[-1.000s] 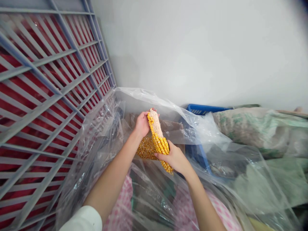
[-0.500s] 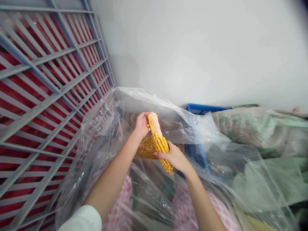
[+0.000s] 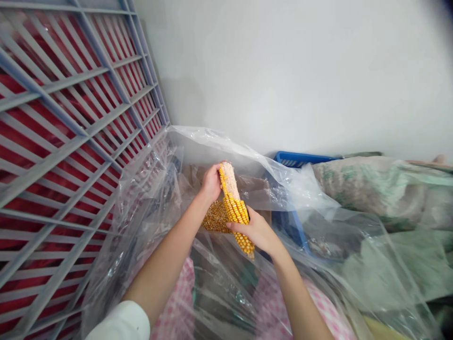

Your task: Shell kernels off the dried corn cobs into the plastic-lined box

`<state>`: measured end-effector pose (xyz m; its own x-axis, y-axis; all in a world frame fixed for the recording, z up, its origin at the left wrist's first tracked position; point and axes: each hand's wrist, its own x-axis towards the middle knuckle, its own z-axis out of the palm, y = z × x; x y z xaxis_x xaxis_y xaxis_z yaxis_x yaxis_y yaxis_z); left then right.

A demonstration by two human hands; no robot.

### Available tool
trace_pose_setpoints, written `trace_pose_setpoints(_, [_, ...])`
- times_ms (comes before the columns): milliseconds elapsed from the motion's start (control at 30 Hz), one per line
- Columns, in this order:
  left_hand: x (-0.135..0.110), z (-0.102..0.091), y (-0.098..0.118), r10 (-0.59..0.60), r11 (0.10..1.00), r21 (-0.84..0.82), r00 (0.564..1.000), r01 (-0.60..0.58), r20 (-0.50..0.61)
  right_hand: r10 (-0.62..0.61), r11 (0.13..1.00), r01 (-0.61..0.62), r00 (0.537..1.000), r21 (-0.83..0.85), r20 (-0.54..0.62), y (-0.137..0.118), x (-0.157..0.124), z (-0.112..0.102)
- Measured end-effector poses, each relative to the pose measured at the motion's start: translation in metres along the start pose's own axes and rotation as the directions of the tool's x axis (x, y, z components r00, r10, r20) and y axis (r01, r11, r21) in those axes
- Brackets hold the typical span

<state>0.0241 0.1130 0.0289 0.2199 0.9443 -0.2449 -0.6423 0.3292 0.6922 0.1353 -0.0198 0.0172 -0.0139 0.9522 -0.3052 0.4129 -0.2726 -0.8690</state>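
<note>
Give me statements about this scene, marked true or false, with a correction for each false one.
1. The left hand and right hand both hold one corn cob. True.
2. The cob's bare end points downward. False: it points up, and kernels remain on the lower part.
3. Loose corn kernels lie below the cob, amid clear plastic sheeting. True.
4. A blue crate sits left of the hands. False: it is to their right, by the wall.

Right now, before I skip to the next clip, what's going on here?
A person holds a partly stripped corn cob in both hands, above loose yellow kernels lying inside clear plastic sheeting. The left hand is at the cob's bare, pale upper end; the right hand wraps the lower part, where kernels remain. A grey metal grille stands to the left, and a blue plastic basket sits beyond the plastic.
</note>
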Motion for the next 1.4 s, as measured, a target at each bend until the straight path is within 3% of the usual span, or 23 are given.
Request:
trace_pose_setpoints(300, [0.005,-0.001,-0.001,-0.111,0.994,-0.030,0.986,0.108,-0.125,0.027,0.997,-0.028,1.000,-0.072,-0.015,-0.001,0.000,0.003])
trace_pose_setpoints(533, [-0.003,0.001,0.003,-0.069,0.997,-0.027,0.996,0.071,0.058,0.002,0.995,-0.004,1.000,0.095,0.027,0.001,0.001,-0.001])
trace_pose_setpoints(667, [-0.005,0.002,0.002,-0.030,1.000,-0.005,0.999,0.030,0.044,0.000,0.996,-0.002,1.000,0.094,0.017,0.001,0.000,-0.001])
trace_pose_setpoints(1067, [0.003,-0.002,0.005,-0.086,0.996,0.012,0.996,0.087,-0.025,-0.015,1.000,0.014,1.000,-0.025,-0.017,-0.003,-0.003,-0.002])
trace_pose_setpoints(1233, [-0.005,0.000,0.011,-0.123,0.991,0.059,0.988,0.118,0.090,-0.015,0.995,0.013,1.000,0.097,0.021,-0.002,-0.002,-0.001])
trace_pose_setpoints(1400, [-0.003,-0.004,0.001,0.013,0.977,0.210,0.995,-0.033,0.094,-0.006,0.986,-0.002,0.999,0.166,0.049,0.000,-0.001,0.000])
